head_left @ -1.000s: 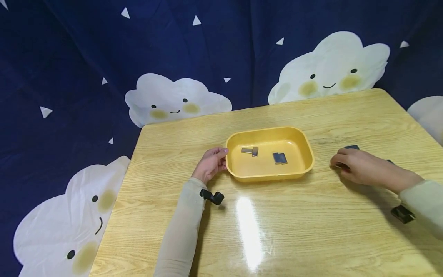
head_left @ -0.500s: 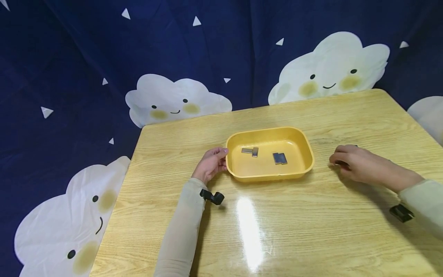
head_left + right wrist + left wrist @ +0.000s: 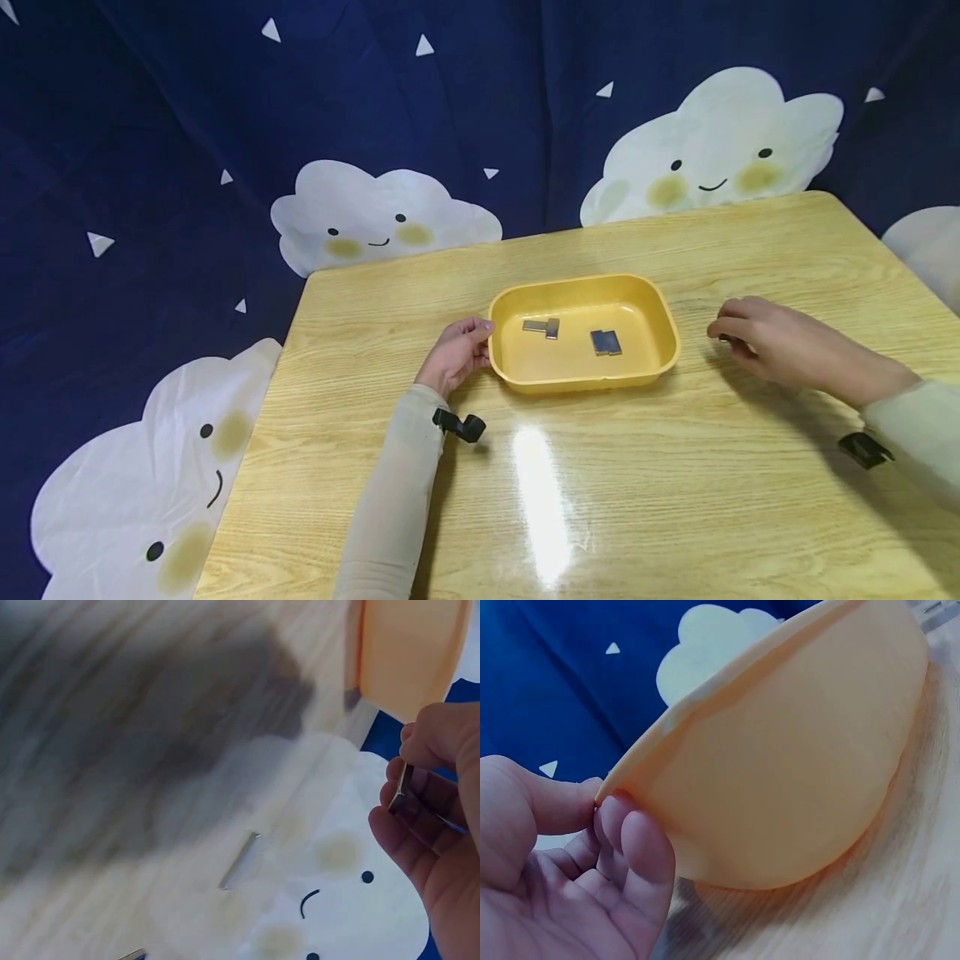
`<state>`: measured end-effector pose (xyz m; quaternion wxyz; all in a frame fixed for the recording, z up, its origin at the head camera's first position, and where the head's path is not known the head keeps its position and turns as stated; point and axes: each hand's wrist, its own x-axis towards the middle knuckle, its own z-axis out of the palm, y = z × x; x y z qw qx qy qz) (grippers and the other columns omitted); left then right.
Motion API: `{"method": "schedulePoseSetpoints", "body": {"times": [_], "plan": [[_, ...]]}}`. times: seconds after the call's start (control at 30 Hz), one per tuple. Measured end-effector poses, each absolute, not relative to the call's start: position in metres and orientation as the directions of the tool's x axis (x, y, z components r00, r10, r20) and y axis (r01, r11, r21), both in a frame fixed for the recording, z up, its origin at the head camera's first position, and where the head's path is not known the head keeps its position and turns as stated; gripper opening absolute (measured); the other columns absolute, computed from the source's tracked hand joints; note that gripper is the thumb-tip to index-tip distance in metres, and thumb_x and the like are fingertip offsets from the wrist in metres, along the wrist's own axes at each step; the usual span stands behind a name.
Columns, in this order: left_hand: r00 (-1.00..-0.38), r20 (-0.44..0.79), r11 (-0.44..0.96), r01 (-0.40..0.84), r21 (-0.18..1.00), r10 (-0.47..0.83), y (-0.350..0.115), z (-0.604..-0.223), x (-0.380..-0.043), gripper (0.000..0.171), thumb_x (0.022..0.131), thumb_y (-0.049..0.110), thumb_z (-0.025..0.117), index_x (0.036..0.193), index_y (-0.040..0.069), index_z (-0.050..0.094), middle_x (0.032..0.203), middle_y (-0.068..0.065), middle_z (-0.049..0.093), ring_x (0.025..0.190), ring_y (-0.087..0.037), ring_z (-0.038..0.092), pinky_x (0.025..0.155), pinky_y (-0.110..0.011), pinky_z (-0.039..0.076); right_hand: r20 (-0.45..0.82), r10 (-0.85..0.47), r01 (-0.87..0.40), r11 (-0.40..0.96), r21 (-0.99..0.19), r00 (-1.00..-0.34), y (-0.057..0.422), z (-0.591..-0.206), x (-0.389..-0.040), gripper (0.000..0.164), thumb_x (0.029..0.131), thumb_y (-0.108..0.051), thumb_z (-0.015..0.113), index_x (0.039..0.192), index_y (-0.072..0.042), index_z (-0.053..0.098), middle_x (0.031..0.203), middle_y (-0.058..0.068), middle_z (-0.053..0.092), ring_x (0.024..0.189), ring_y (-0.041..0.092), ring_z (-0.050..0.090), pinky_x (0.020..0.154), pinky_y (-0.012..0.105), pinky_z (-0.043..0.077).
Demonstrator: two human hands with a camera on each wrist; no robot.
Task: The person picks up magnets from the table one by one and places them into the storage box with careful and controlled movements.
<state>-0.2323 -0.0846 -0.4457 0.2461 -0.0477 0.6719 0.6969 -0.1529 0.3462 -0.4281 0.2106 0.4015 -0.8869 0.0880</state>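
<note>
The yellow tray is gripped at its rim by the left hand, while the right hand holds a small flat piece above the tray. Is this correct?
Not quite: the head view shows the right hand over the table, to the right of the yellow tray, not above it. The left hand grips its rim, and the right holds a small flat piece.

Head view, I log: yellow tray, oblong, open side up on the table, left rim pinched by the left hand. Inside, two brownish flat pieces meet in a T at left; two dark pieces sit side by side, offset, at right. Right wrist: thin metallic piece pinched in the right hand; slim silvery bar lies apart.
</note>
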Motion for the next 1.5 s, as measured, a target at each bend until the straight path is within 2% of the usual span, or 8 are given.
{"method": "schedulePoseSetpoints", "body": {"times": [0.43, 0.73, 1.03, 1.2, 1.5], "plan": [[-0.874, -0.388, 0.010, -0.403, 0.915, 0.292, -0.086, -0.448, -0.232, 0.016, 0.104, 0.017, 0.051, 0.103, 0.002, 0.055, 0.080, -0.004, 0.058, 0.065, -0.013, 0.056, 0.060, -0.023, 0.052, 0.427, -0.665, -0.727, 0.686, 0.025, -0.613, 0.325, -0.411, -0.158, 0.031, 0.066, 0.009, 0.070, 0.089, -0.011, 0.068, 0.088, -0.002, 0.060, 0.077, 0.012, 0.053, 0.063, 0.033, 0.049], [-0.875, -0.385, 0.010, -0.400, 0.917, 0.293, -0.083, -0.446, -0.232, 0.014, 0.103, 0.017, 0.052, 0.099, 0.004, 0.056, 0.080, -0.003, 0.059, 0.064, -0.013, 0.057, 0.059, -0.022, 0.052, 0.441, -0.665, -0.731, 0.682, 0.031, -0.602, 0.320, -0.399, -0.159, 0.031, 0.064, 0.010, 0.067, 0.089, -0.008, 0.069, 0.090, 0.002, 0.063, 0.079, 0.015, 0.055, 0.065, 0.035, 0.050], [-0.871, -0.401, 0.024, -0.412, 0.911, 0.283, -0.085, -0.446, -0.231, 0.019, 0.103, 0.017, 0.052, 0.108, -0.002, 0.054, 0.083, -0.005, 0.057, 0.067, -0.014, 0.056, 0.061, -0.022, 0.052, 0.441, -0.688, -0.754, 0.656, 0.038, -0.576, 0.314, -0.387, -0.161, 0.031, 0.065, 0.011, 0.066, 0.090, -0.007, 0.069, 0.092, 0.003, 0.064, 0.080, 0.017, 0.056, 0.065, 0.035, 0.051], [-0.874, -0.395, 0.016, -0.407, 0.913, 0.282, -0.084, -0.448, -0.230, 0.017, 0.103, 0.016, 0.051, 0.105, 0.000, 0.055, 0.082, -0.004, 0.057, 0.067, -0.014, 0.055, 0.062, -0.023, 0.053, 0.451, -0.700, -0.768, 0.638, 0.050, -0.553, 0.313, -0.381, -0.164, 0.032, 0.063, 0.011, 0.068, 0.090, -0.005, 0.070, 0.092, 0.005, 0.064, 0.078, 0.018, 0.057, 0.062, 0.036, 0.052], [-0.889, -0.380, 0.026, -0.387, 0.922, 0.254, -0.083, -0.446, -0.230, 0.019, 0.103, 0.015, 0.052, 0.106, -0.003, 0.055, 0.082, -0.005, 0.056, 0.066, -0.014, 0.055, 0.060, -0.023, 0.053, 0.440, -0.702, -0.763, 0.644, 0.058, -0.559, 0.307, -0.368, -0.168, 0.030, 0.065, 0.011, 0.066, 0.090, -0.006, 0.070, 0.091, 0.003, 0.063, 0.079, 0.015, 0.055, 0.063, 0.033, 0.052]]}}
